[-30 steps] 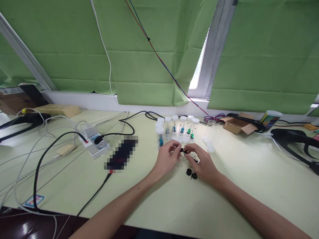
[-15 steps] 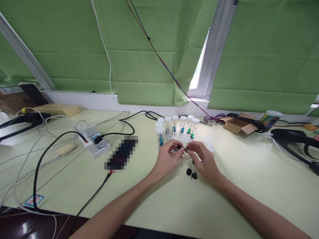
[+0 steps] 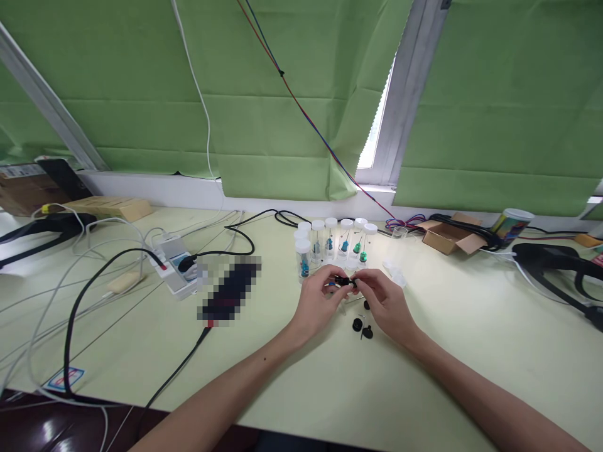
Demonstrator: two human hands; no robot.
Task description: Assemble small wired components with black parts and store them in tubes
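My left hand [image 3: 319, 300] and my right hand [image 3: 385, 302] meet over the pale green table [image 3: 292, 383], both pinching a small black component [image 3: 344, 282] between their fingertips. Just behind them stands a row of clear vials with white caps [image 3: 335, 246], holding blue and green parts. Two small black round parts [image 3: 362, 328] lie on the table under my right hand. Loose white caps [image 3: 394, 274] lie to the right of the vials.
A white power strip [image 3: 173, 263] with black and white cables lies at the left, next to a blurred dark object [image 3: 229, 290]. An open cardboard box [image 3: 445, 236], a printed cup [image 3: 509, 226] and black headgear [image 3: 560, 263] sit at the right. Green blinds hang behind.
My right hand rose from near the black round parts and closed in on my left hand; both now pinch the small black component closer together.
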